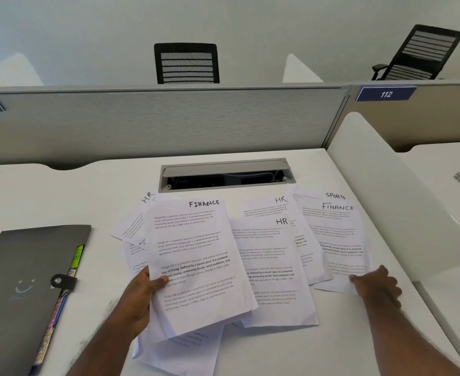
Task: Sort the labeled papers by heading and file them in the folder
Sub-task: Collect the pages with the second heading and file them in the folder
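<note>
— While the FINANCE sheet [196,256] sits on top of the bundle, where is it?

— Lifted over the tabletop [60,196], in the left hand [139,297], thumb clamped on its lower left edge; its long axis tilts away from the person.

— And the right hand [378,283]?

— Pinching the near corner of the second FINANCE sheet [337,240], which lies flat at the far right over a SPORTS page [315,196]. HR sheets [266,256] lie between.

— So what matters next?

— I'd judge that sheet must travel left onto the held bundle. The closed grey folder [25,280] lies left, nearer the left hand.
</note>
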The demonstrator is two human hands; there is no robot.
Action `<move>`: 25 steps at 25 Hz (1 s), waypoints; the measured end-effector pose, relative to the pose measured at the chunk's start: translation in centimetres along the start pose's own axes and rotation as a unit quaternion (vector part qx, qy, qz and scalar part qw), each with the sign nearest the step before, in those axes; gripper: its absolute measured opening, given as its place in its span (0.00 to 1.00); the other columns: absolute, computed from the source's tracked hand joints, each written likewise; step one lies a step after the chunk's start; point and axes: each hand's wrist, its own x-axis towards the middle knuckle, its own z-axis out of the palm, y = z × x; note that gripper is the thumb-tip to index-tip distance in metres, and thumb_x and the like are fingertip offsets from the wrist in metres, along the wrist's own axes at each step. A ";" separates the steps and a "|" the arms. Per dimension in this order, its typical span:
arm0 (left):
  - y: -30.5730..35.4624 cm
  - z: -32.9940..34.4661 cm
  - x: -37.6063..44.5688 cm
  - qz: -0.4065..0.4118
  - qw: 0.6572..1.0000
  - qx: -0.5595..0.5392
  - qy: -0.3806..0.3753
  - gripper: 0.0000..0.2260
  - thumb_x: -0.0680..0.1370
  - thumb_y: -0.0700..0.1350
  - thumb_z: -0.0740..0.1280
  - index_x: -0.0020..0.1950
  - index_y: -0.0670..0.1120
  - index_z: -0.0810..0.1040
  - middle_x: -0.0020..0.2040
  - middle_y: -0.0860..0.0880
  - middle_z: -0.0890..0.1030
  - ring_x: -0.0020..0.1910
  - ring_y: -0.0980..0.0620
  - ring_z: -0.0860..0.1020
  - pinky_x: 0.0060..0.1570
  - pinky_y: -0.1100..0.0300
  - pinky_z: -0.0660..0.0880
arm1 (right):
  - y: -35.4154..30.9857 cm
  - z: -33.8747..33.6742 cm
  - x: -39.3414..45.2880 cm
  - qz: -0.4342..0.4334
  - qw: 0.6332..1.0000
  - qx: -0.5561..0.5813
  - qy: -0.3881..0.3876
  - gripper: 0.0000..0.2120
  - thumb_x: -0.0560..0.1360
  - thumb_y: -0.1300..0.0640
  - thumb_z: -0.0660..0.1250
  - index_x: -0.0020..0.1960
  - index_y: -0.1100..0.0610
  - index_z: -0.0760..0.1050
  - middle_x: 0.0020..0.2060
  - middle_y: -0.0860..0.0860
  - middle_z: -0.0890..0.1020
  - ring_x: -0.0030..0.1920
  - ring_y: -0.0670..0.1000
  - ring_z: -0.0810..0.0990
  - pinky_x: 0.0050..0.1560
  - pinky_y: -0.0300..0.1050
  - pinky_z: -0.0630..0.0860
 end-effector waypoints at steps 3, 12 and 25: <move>0.0 0.1 0.3 0.001 1.000 0.003 0.005 0.18 0.78 0.30 0.63 0.65 0.43 0.77 0.58 0.42 0.85 0.55 0.40 0.83 0.51 0.49 0.81 | 0.5 -0.8 1.0 -0.044 0.999 0.023 -0.003 0.18 0.73 0.59 0.64 0.62 0.61 0.77 0.59 0.63 0.79 0.59 0.65 0.76 0.60 0.55 0.73; -0.3 -0.8 0.8 -0.004 1.000 0.004 0.008 0.19 0.78 0.31 0.64 0.68 0.43 0.76 0.59 0.42 0.85 0.57 0.39 0.83 0.47 0.51 0.83 | -1.6 -6.9 -0.2 -0.196 0.913 0.281 0.222 0.17 0.75 0.56 0.60 0.58 0.64 0.78 0.52 0.67 0.82 0.53 0.68 0.79 0.57 0.56 0.74; -0.3 2.6 1.0 -0.006 1.000 0.013 -0.001 0.17 0.78 0.31 0.65 0.65 0.44 0.77 0.57 0.43 0.85 0.56 0.40 0.83 0.52 0.47 0.81 | -8.0 0.5 -12.9 -0.211 0.825 0.489 -0.187 0.07 0.76 0.62 0.67 0.48 0.51 0.80 0.43 0.51 0.84 0.40 0.50 0.81 0.37 0.43 0.81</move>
